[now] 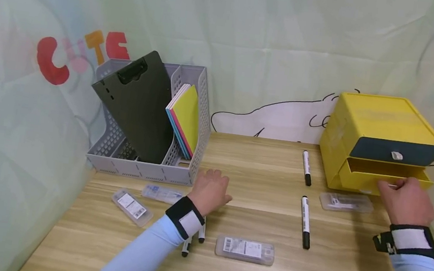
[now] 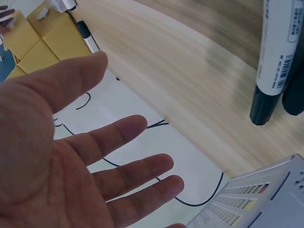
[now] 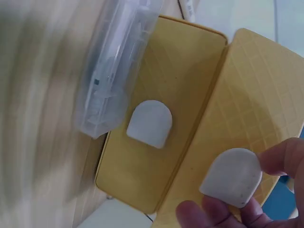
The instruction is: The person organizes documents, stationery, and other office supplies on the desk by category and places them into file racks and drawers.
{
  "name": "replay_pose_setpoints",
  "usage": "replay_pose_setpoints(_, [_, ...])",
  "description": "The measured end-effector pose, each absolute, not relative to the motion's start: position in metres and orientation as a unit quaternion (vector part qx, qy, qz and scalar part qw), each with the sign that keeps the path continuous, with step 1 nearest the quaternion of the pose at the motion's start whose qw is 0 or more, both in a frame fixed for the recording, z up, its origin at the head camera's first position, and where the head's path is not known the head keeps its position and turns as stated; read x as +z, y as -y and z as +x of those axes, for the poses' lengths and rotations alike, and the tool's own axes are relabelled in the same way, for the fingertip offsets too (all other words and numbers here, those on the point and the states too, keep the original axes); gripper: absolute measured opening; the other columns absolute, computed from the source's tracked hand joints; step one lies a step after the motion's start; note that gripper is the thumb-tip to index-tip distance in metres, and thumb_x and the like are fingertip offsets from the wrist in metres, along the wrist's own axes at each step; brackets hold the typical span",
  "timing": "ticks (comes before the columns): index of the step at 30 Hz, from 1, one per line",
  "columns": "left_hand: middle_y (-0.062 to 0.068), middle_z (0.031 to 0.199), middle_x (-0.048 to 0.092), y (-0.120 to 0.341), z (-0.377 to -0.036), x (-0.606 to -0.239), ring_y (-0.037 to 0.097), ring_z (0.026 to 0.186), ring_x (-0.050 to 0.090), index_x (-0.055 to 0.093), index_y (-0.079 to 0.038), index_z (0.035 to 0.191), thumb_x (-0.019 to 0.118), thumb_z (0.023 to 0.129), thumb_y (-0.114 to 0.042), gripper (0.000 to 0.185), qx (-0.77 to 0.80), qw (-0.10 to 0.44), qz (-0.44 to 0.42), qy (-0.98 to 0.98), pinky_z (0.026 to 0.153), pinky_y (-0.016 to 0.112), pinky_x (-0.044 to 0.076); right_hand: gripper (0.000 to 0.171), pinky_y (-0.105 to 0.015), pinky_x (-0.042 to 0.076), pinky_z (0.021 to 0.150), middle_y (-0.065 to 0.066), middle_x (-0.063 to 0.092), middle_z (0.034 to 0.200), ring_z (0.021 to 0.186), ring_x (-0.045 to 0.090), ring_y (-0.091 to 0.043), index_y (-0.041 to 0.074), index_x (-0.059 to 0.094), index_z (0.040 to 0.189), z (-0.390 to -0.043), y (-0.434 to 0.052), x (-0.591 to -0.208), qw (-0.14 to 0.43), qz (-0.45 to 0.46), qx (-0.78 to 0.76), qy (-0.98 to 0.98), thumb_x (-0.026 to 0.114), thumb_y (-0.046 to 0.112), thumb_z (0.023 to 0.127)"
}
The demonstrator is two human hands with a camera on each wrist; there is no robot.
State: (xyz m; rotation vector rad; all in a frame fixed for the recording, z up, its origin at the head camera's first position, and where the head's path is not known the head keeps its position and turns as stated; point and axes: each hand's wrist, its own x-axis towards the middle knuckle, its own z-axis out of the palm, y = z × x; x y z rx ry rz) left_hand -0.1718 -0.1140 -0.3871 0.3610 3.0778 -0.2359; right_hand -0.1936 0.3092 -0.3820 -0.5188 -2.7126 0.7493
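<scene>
While the right hand pinches the pull tab of the yellow drawer box's lower drawer — drawer slid out — the left hand rests flat, fingers spread, well left of the box. 2 markers and a clear case lie just beside it.

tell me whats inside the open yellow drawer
The drawer looks empty where visible. The right hand pinches its pull tab and covers part of the front.

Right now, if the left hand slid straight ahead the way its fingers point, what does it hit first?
Probably the grey file basket: the left hand lies open by its front corner. Depth is unclear; it may slip past toward the wall.
</scene>
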Motion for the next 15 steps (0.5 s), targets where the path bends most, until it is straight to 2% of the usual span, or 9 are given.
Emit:
replay_pose_setpoints(5, [0.012,0.105,0.065,0.119,-0.173,-0.39,0.028,0.098,0.06,0.069,-0.01,0.115,0.071,0.088,-0.052,0.05,-0.077,0.025,0.112,-0.99,0.089,0.05,0.046,0.039,-0.039,0.031,0.052,-0.014,0.049,0.067,0.064,0.047,-0.033,-0.002,0.049,0.084,-0.169,-0.303,-0.389,0.123,-0.227,0.274,0.926,0.049,0.037,0.092])
replay_pose_setpoints(15, [0.012,0.096,0.064,0.134,-0.176,-0.387,0.028,0.089,0.063,0.069,-0.005,0.108,0.074,0.087,-0.046,0.046,-0.051,0.0,0.117,-0.992,0.071,0.041,0.053,0.039,-0.045,0.028,0.062,-0.022,0.051,0.079,0.073,0.046,-0.039,-0.004,0.049,0.09,-0.14,-0.3,-0.396,0.121,-0.284,0.281,0.909,0.048,0.035,0.095])
